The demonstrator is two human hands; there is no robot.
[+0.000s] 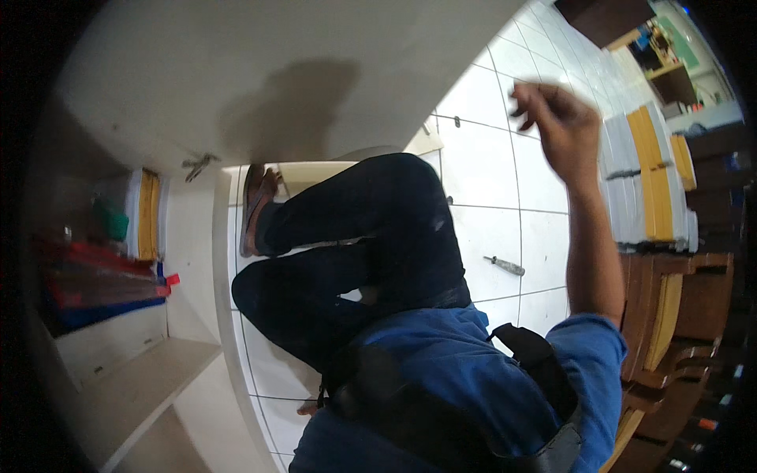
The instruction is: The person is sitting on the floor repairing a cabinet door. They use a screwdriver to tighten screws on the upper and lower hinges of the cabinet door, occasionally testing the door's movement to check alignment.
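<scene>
Beside the right forearm (595, 252), well apart from the right hand (558, 130), a screwdriver (505, 266) is lying on white floor tiles (544, 236), showing a dull greyish handle and a thin shaft. The right hand is hovering, its fingers curling partway; blur is obscuring whether it is gripping anything. The blue shirt (441, 339) is hiding most of the left hand (307, 410), whose state cannot be told. Any writing on the screwdriver is appearing too small to read.
</scene>
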